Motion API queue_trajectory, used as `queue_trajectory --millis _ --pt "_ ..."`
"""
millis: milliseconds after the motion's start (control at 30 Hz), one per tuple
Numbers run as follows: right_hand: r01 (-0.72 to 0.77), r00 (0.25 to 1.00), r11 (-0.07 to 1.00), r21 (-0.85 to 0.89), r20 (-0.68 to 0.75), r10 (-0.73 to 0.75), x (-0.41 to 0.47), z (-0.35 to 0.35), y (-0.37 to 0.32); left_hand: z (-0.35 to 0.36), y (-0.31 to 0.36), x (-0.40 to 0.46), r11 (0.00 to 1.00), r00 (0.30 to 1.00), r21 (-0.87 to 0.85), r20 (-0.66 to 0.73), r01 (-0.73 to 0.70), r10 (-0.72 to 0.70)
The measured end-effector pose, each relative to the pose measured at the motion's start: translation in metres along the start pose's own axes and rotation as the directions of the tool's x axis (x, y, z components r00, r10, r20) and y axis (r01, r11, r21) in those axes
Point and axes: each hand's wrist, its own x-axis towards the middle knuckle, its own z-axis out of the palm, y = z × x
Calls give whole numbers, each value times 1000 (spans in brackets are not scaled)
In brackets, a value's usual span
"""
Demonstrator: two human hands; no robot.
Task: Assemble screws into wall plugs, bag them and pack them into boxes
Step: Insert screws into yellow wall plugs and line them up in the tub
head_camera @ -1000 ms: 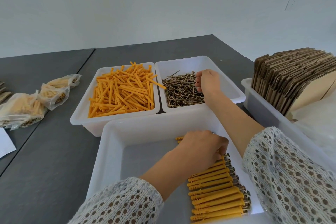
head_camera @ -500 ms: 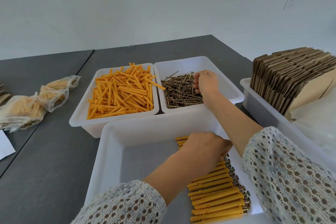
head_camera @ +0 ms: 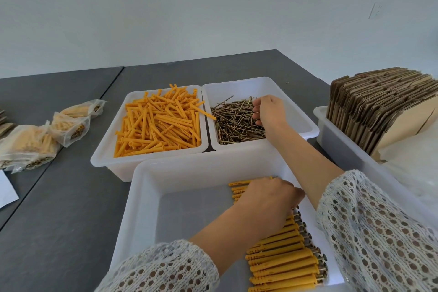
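Right hand in the screws, left hand on the finished row

The right hand (head_camera: 267, 111) reaches into the far-right bin (head_camera: 301, 123), fingers curled down into the screws (head_camera: 237, 123); whether it pinches one I cannot tell. The left hand (head_camera: 267, 199) rests, fingers bent, on the row of assembled plugs (head_camera: 284, 256) in the near tray (head_camera: 147, 197); its grasp is hidden. Loose plugs (head_camera: 158, 123) lie in the far-left bin, ahead of the left hand, which looks nearer; their long axes point every way.

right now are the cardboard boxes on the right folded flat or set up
Folded flat: the cardboard boxes stand on edge, packed side by side, in the white bin. None is set up.
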Motion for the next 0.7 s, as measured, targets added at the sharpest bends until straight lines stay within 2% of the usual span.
queue_trajectory --millis 300,467,533,600,700 --pt "4 1000 1000 -19 -5 -4 -1 0 1 2 -2 1 998 999 -48 43 26 -24" --pt "8 1000 1000 -27 -2 -8 0 0 2 0 -9 0 970 999 -238 -9 41 -45" --pt "3 1000 1000 -23 0 -3 1 -1 1 -6 -14 2 951 994 -295 -31 95 -109" --pt "1 1000 1000 -22 3 -1 1 -1 1 -11 -24 3 943 979 -277 -39 183 -202" --pt "9 1000 1000 -17 7 -9 1 0 2 -12 -36 0 950 954 -87 67 298 -293"
